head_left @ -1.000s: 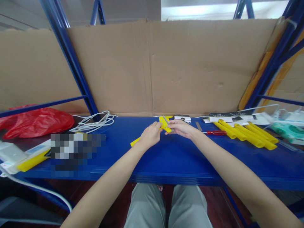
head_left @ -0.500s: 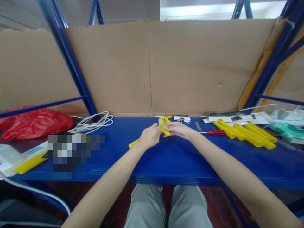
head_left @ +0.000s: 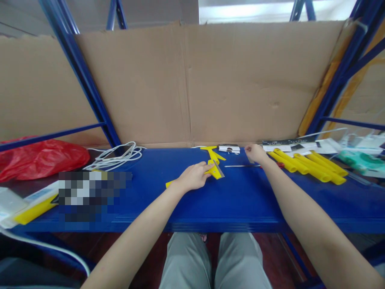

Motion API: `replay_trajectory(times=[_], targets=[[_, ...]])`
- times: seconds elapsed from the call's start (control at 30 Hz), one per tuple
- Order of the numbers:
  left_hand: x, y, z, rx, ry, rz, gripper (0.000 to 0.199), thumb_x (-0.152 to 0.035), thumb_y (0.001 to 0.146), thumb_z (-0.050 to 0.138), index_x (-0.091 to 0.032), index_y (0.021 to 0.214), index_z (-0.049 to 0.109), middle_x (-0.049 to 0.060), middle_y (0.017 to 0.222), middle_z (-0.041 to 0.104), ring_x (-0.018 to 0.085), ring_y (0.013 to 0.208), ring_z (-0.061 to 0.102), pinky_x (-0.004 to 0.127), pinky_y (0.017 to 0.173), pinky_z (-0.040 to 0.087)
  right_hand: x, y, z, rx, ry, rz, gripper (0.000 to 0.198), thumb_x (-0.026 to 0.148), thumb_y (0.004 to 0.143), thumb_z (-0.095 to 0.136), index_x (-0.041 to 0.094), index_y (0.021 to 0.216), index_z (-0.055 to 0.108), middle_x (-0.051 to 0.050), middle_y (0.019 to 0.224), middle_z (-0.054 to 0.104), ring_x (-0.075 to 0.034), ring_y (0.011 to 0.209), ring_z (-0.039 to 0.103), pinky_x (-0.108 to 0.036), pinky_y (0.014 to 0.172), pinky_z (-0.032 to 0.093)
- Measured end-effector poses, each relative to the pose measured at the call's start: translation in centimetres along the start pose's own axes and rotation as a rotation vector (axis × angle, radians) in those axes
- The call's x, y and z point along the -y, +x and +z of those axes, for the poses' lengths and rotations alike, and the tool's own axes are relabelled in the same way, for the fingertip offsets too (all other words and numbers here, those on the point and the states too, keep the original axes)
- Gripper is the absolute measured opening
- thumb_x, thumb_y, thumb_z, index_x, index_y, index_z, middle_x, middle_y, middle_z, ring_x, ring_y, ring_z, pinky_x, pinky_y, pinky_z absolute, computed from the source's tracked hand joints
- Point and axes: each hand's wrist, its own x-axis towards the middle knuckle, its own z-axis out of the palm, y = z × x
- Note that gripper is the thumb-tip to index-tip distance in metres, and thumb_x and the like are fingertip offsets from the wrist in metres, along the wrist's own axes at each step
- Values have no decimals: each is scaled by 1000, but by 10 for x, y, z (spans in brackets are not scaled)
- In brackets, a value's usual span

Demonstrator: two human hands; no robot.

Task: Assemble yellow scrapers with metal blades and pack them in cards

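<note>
My left hand (head_left: 194, 176) is wrapped round a yellow scraper (head_left: 215, 171), its head poking out to the right with a thin metal blade along the edge. The scraper's handle end (head_left: 169, 184) shows behind the wrist. Farther right, my right hand (head_left: 254, 151) is closed, fingers curled down close to the far side of the table. Just beneath those fingers lies a loose flat metal blade (head_left: 250, 159); whether they grip it or something small is hidden. A screwdriver (head_left: 239, 166) with a red handle lies under my right forearm. Other yellow scraper parts (head_left: 213, 153) lie beyond my left hand.
Several yellow tubes (head_left: 313, 167) lie on the right of the blue table (head_left: 228, 204), near printed cards (head_left: 279, 147). A small white card packet (head_left: 229, 148) sits at the back. White cable (head_left: 128, 154) and a red plastic bag (head_left: 42, 158) are left; cardboard (head_left: 240, 84) stands behind.
My right hand has left the scraper and moved right, to the loose blade. My left hand keeps hold of the scraper, moved slightly right and tilted so its blade edge faces right.
</note>
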Motion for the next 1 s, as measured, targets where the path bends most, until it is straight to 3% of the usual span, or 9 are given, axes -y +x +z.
replay_trajectory(times=[0.2, 0.37, 0.53, 1.0], targets=[[-1, 0, -2, 0, -14, 2, 39, -27, 91, 44, -20, 128, 54, 9, 106, 60, 22, 95, 61, 31, 84, 46, -17, 2, 4, 143, -172, 39, 32, 20, 82, 48, 21, 106, 69, -10, 112, 68, -30, 109, 59, -43, 89, 46], [-2, 1, -1, 0, -9, 17, 40, -26, 91, 44, -21, 129, 52, 8, 107, 61, 20, 97, 60, 29, 85, 46, -3, -7, 17, 207, -216, -93, 49, 20, 84, 43, 24, 132, 52, -8, 138, 50, -31, 126, 45, -55, 101, 34], [-5, 0, 0, 10, 0, 28, 39, -26, 90, 44, -20, 127, 54, 8, 106, 62, 21, 95, 61, 30, 83, 47, 5, -10, 23, 222, -258, -167, 54, 15, 84, 35, 24, 137, 46, -8, 143, 44, -30, 131, 39, -64, 105, 21], [-7, 1, 1, 4, -12, 29, 37, -27, 90, 45, -20, 125, 56, 8, 111, 61, 21, 99, 61, 30, 85, 47, 6, -8, 23, 279, -358, -167, 52, 16, 84, 33, 21, 133, 51, -10, 142, 46, -32, 128, 39, -61, 99, 31]])
